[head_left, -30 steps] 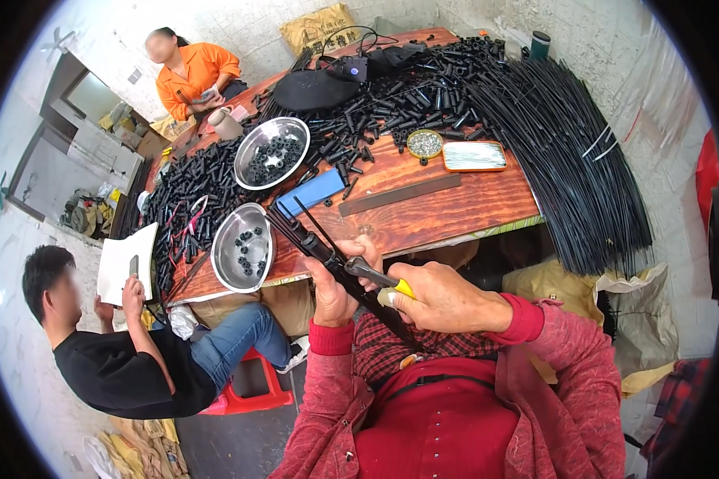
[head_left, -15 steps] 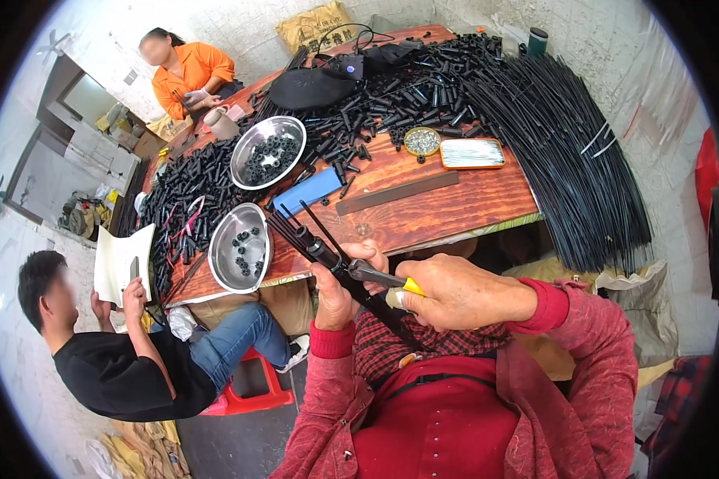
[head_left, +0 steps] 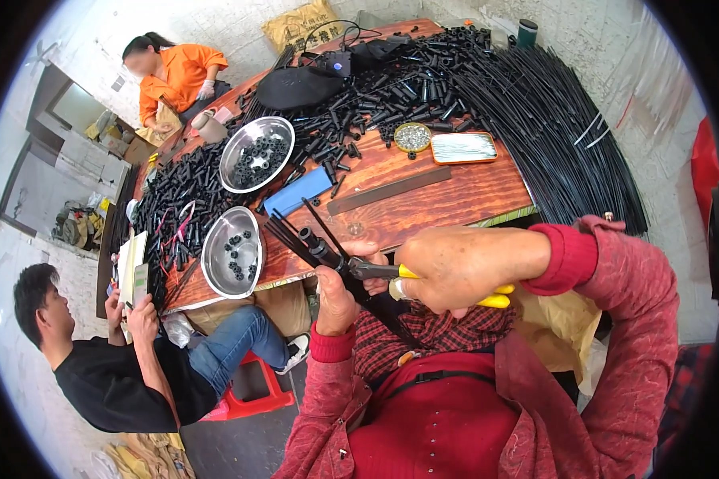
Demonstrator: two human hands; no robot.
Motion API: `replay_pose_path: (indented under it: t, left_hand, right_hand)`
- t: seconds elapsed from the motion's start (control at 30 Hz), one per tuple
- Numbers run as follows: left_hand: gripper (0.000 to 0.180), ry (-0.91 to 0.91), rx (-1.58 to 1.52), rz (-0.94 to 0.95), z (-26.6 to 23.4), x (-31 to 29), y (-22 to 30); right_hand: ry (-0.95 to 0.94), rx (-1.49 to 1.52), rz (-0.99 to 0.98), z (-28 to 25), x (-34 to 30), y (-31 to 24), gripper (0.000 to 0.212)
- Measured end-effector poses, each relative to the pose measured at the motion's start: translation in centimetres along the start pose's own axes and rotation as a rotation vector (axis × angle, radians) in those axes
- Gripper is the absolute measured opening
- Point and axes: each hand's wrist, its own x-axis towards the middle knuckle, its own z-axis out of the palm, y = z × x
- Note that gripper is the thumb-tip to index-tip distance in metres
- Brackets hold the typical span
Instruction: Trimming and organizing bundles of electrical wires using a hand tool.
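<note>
While the wooden table spreads across the upper middle of the view, a long sheaf of thin black rods hangs over its right end, and a heap of short black tube pieces covers its far side and left edge. A person in a black shirt sits at the lower left by a red stool, holding papers, and a person in orange works at the far left corner. Two steel bowls stand on the table, the farther bowl and the nearer bowl, each holding small black parts. A blue flat case lies between them, with a dark flat bar to its right, a rectangular tin tray and a small round tin beyond. Just in front of the table's near edge, the left hand is closed around a bundle of black rods that angles up and left over the table edge. The right hand is clenched on yellow-handled pliers, whose nose meets the bundle just beside the left thumb.
</note>
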Motion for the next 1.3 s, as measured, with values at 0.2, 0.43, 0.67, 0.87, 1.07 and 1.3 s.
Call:
replay_pose_path:
  t: [0.2, 0.43, 0.67, 0.87, 1.07, 1.3]
  left_hand:
    - [0.085, 0.25, -0.011, -0.052, -0.4, -1.2, 0.9]
    - [0.065, 0.404, 0.052, 0.008, -4.0, -2.2, -3.3]
    - [0.042, 0.192, -0.025, -0.148, -0.6, -3.2, -4.4]
    - [0.038, 0.091, -0.055, -0.048, 2.4, -2.4, -0.7]
    - [0.038, 0.194, -0.105, -0.007, 2.1, -3.0, 4.7]
    - [0.045, 0.086, -0.034, 0.325, 0.4, -6.5, 14.7]
  right_hand:
    - [-0.089, 0.168, -0.214, 1.1, 3.4, 3.7, 0.03]
    - [0.564, -0.303, -0.162, 3.6, 6.6, 14.3, 0.035]
    - [1.163, -0.832, -0.223, 4.1, 11.3, 18.3, 0.035]
    - [1.006, -0.573, -0.59, 9.6, 10.8, 15.7, 0.017]
    - [0.057, -0.272, -0.237, 23.9, 14.0, 26.8, 0.04]
    - [0.262, -0.238, -0.083, 25.7, 13.5, 26.5, 0.032]
